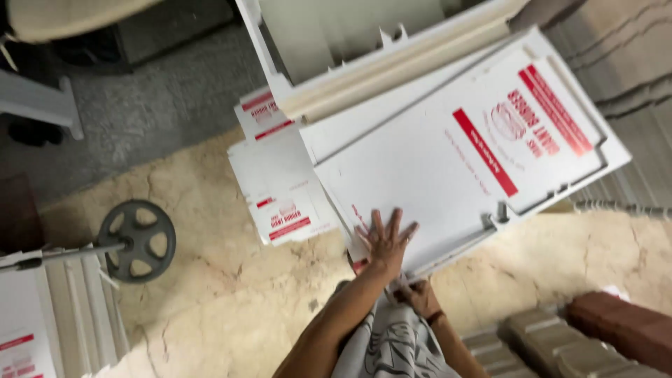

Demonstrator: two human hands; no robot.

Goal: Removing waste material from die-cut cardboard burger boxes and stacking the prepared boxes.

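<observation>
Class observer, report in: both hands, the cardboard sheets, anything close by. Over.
Left hand flat, fingers spread, on flat white box sheets. Right hand at the stack's near edge, grip unclear. Grey handwheel off left, brick right.

Left hand (386,241) reaches forward, palm down, fingers (378,222) spread flat and extended, forearm bare and angled up from lower left. Right hand (422,294) sits lower and closer to the body, fingers curled, grip unclear, dark band on the wrist. Both arms bent, hands near each other.
</observation>
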